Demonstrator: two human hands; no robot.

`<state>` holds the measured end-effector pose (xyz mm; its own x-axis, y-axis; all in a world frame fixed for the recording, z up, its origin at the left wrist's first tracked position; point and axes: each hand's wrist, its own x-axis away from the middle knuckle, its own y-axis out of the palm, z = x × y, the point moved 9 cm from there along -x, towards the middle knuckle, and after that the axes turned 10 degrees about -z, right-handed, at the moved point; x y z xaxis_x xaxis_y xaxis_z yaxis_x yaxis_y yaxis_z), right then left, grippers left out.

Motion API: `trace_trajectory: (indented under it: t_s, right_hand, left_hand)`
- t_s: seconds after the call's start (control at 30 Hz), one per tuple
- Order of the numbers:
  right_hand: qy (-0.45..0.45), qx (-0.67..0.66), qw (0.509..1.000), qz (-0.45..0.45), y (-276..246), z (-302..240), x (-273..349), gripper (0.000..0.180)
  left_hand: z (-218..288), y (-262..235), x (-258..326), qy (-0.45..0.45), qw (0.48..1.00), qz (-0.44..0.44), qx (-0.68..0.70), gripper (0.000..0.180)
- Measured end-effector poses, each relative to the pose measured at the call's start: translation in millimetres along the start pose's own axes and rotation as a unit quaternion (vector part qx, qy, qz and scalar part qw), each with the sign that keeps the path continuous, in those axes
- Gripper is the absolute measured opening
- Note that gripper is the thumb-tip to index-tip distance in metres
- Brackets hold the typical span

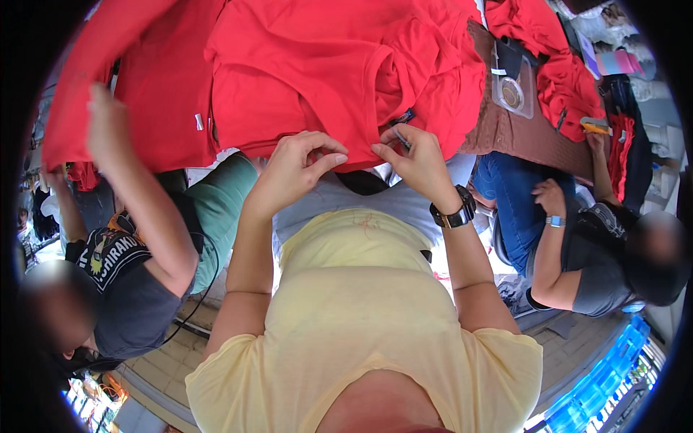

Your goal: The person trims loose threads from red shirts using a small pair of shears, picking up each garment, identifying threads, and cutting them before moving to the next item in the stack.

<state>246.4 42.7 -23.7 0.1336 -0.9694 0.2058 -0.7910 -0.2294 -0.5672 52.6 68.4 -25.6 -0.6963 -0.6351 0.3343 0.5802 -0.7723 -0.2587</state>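
Note:
A red garment (339,65) lies spread on the table in front of me. My left hand (292,169) pinches its near hem from the left. My right hand (415,162), with a black watch on the wrist, grips the hem beside it and holds a small thin metal tool (401,139) against the cloth. A small dark label (404,116) shows on the garment just above my right hand. My two hands are a few centimetres apart.
A person on my left lifts a hand (108,123) onto another red garment (155,79). A seated person on my right (577,238) reaches to the brown table edge (527,133). A clear round-lidded container (512,94) and more red cloth (563,72) lie at right.

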Motion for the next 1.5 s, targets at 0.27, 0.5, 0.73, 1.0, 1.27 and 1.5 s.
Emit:
trace_trajectory:
  t_s: [0.27,0.5,0.73,1.0,1.27,1.5]
  right_hand:
    - [-0.057,-0.046,0.980,0.183,-29.5,-34.6,-19.6,0.027]
    - [-0.004,-0.232,0.965,0.119,-8.6,24.3,-64.3,0.020]
    - [0.014,-0.265,0.960,0.088,-6.6,19.0,-56.8,0.021]
    - [0.034,-0.327,0.943,0.056,-5.5,22.2,-55.5,0.024]
    - [0.020,-0.291,0.952,0.091,-36.7,1.7,-25.8,0.044]
    - [-0.047,-0.331,0.936,0.114,-37.9,-17.9,-30.4,0.037]
  left_hand:
    - [52.3,-40.1,-18.9,0.172,0.922,0.310,-0.153,0.029]
    - [-3.1,-65.5,-33.3,0.138,0.948,0.277,0.071,0.017]
    - [6.3,-51.2,31.7,0.000,0.987,0.110,-0.116,0.020]
    - [37.9,10.6,7.5,0.166,0.945,0.205,-0.191,0.017]
    - [34.1,-34.7,-12.9,0.209,0.939,0.198,0.187,0.038]
    - [45.7,-43.9,-20.4,0.243,0.935,0.177,0.190,0.050]
